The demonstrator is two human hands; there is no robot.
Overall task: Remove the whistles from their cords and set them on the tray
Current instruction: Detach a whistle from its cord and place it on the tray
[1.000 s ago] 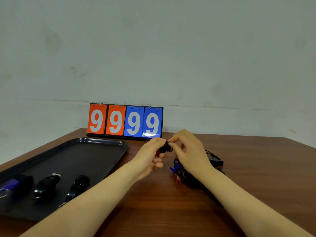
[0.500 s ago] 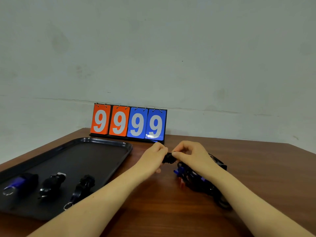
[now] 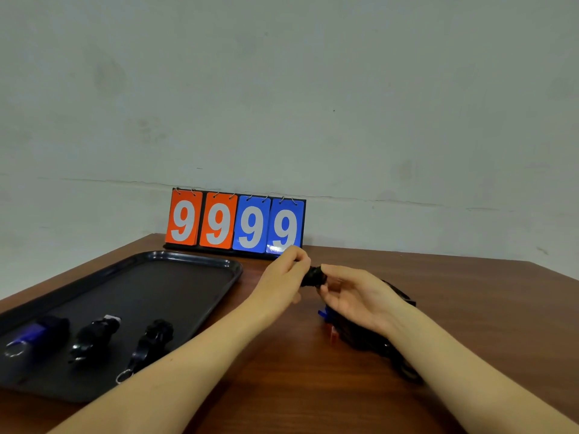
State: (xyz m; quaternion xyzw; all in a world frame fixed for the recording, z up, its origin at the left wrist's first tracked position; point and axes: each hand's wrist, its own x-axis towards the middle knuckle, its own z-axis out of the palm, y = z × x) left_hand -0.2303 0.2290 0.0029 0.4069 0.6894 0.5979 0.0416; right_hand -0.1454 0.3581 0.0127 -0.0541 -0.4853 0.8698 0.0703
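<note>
Both hands meet above the table on a small black whistle point(image 3: 314, 276). My left hand point(image 3: 283, 275) pinches its left end, and my right hand point(image 3: 354, 296) grips its right end with palm turned up. Under my right wrist lies a dark heap of cords and whistles point(image 3: 360, 335) with blue and red bits showing. The black tray point(image 3: 188, 296) sits at the left. On its near end lie three whistles: a blue-and-black one point(image 3: 37, 333), a black one point(image 3: 95, 336) and another black one point(image 3: 153, 339) with a key ring.
A flip scoreboard point(image 3: 235, 225) reading 9999 stands at the back of the brown wooden table point(image 3: 470, 308), against a pale wall. The tray's far half holds nothing. The table's left edge runs just beyond the tray.
My right hand has rolled over, so its palm now faces up while it holds the whistle. The left hand keeps its pinch. The camera view has shifted slightly.
</note>
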